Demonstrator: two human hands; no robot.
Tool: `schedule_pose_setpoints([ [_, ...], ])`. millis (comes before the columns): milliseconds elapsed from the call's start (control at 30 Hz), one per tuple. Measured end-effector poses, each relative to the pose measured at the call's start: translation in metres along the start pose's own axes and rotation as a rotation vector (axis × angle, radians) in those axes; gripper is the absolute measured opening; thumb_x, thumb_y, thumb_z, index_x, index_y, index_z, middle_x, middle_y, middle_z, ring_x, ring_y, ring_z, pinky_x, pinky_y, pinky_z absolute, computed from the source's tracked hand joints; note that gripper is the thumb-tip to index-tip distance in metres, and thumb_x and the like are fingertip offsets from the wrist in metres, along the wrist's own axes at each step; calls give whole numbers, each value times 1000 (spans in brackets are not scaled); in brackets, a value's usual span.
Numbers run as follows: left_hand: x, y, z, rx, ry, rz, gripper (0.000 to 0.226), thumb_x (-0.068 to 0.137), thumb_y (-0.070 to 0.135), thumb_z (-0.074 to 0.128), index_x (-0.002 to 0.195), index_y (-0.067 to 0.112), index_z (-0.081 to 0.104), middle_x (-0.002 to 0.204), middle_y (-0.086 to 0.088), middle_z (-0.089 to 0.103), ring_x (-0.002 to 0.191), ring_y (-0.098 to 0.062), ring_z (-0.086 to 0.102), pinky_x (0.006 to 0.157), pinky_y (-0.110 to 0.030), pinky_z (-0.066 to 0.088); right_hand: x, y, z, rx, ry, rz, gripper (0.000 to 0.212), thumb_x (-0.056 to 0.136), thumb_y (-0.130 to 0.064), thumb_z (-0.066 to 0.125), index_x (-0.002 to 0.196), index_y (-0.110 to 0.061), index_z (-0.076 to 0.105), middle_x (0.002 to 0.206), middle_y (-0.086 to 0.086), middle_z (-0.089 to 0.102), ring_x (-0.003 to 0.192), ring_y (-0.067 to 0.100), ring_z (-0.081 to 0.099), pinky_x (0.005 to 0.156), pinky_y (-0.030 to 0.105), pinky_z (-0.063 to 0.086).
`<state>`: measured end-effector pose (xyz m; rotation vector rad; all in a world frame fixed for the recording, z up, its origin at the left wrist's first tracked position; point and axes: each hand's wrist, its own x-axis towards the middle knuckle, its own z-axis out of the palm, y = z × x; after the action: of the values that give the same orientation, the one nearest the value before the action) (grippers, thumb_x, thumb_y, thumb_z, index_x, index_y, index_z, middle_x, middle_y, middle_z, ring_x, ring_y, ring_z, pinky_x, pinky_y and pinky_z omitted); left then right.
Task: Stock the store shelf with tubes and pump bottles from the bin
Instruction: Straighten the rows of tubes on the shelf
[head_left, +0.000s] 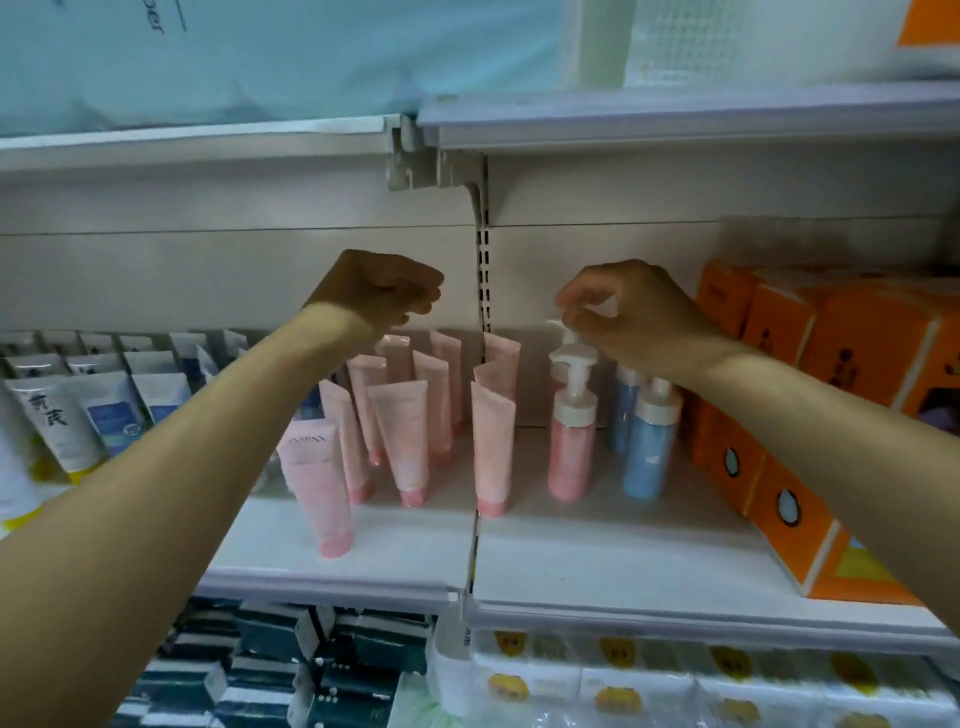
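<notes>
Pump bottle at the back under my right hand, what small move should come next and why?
Probably let go and lift the right hand clear: its fingers pinch the rear pump bottle's head, and that bottle seems to stand upright on the shelf behind the front pink pump bottle.

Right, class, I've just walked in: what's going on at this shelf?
A person is stocking a store shelf. The right hand pinches the pump head of a bottle at the back of the pump bottles, pink and blue ones that stand upright. The left hand hovers with curled fingers above the pink tubes, which stand cap-down; whether it holds anything is unclear. Orange boxes sit to the right.
</notes>
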<state>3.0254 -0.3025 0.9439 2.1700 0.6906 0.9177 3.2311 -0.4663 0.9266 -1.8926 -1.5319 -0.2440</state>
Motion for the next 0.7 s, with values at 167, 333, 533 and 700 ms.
schedule_pose_setpoints([
  [167, 34, -25, -20, 199, -138, 119, 21, 91, 20, 65, 111, 25, 72, 110, 10, 70, 100, -4, 64, 96, -27, 50, 37, -18, 15, -65, -74, -40, 15, 91, -22, 64, 104, -21, 71, 99, -6, 68, 94, 13, 64, 90, 36, 52],
  [333, 72, -42, -27, 456, -267, 215, 24, 92, 19, 64, 115, 15, 71, 117, 3, 68, 102, -4, 59, 89, -8, 37, 77, -30, 36, -204, -202, 56, 15, 90, -23, 64, 100, -17, 73, 98, -5, 70, 90, 14, 65, 89, 35, 52],
  [533, 109, -63, -6, 663, -435, 343, 27, 90, 16, 66, 116, 12, 70, 124, -2, 66, 114, -15, 61, 107, -28, 39, 110, -25, 68, -390, -352, 173, 14, 85, -23, 66, 90, -14, 74, 92, 2, 73, 84, 17, 67, 84, 39, 55],
  [700, 127, -78, 12, 810, -464, 344, 28, 87, 31, 70, 114, 25, 68, 122, 8, 64, 115, -13, 57, 100, -33, 44, 123, -21, 85, -529, -431, 234, 20, 83, -33, 69, 85, -16, 60, 93, 1, 67, 85, 20, 65, 82, 39, 55],
])
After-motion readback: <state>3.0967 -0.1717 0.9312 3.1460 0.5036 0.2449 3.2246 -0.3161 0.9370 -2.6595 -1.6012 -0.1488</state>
